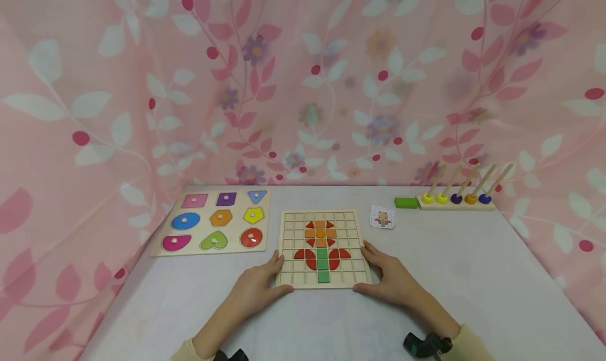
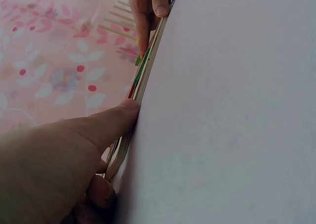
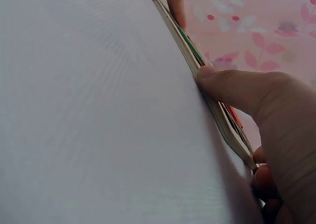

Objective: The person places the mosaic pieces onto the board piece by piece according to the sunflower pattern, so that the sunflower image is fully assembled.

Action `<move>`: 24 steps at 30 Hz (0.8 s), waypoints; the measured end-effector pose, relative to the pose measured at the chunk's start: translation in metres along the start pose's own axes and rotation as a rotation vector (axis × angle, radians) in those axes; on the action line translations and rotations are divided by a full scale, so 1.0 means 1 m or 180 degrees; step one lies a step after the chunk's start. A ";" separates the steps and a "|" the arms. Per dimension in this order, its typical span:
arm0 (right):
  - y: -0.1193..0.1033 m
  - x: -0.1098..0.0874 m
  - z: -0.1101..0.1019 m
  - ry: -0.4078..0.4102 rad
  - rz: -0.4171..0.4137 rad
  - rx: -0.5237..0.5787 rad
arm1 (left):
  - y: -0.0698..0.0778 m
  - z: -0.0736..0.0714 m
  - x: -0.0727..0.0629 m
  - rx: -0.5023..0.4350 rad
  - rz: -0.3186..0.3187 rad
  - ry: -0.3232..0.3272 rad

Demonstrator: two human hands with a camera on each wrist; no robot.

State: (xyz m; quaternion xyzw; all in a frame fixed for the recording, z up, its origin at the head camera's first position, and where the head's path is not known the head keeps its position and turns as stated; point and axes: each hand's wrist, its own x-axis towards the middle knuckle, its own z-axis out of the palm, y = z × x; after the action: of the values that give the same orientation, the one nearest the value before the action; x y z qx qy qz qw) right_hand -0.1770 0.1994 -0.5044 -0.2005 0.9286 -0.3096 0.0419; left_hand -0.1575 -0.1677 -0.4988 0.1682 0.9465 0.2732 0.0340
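Note:
A square wooden pattern board (image 1: pixel 347 229) with a grid lies on the table in the head view. Flat pieces on it form a flower: an orange head with red triangles, a green stem (image 1: pixel 323 264) and red rounded leaves (image 1: pixel 334 259). My left hand (image 1: pixel 253 287) grips the board's near left corner, thumb along the front edge and fingers at the side. At the near right corner my right hand (image 1: pixel 393 279) holds it the same way. Each wrist view shows the board edge-on, with a thumb (image 2: pixel 116 117) on its front edge and fingers partly hidden round the side.
Left of the board lies a knobbed shape puzzle (image 1: pixel 239 245). A small picture card (image 1: pixel 382 217) with a similar flower is at the back right. Beyond it are a green block (image 1: pixel 406 203) and a peg stand (image 1: pixel 456 206) with colored beads. A floral curtain (image 1: pixel 303 87) hangs behind the table.

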 end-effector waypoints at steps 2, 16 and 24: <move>-0.001 0.002 -0.002 -0.0031 0.0043 0.0051 | 0.001 0.000 0.002 0.0022 -0.0031 0.0006; 0.001 0.007 -0.010 0.0026 0.0146 0.0158 | 0.006 0.001 0.008 0.0084 -0.0059 0.0087; 0.003 0.005 -0.010 0.0194 0.0105 0.0105 | 0.012 0.000 0.008 0.0136 -0.0032 0.0076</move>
State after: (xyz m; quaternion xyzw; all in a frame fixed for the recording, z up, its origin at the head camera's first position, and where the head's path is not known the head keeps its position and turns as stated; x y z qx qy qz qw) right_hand -0.1843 0.2051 -0.4980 -0.1749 0.9274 -0.3300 0.0219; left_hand -0.1615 -0.1556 -0.4924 0.1609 0.9533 0.2547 0.0205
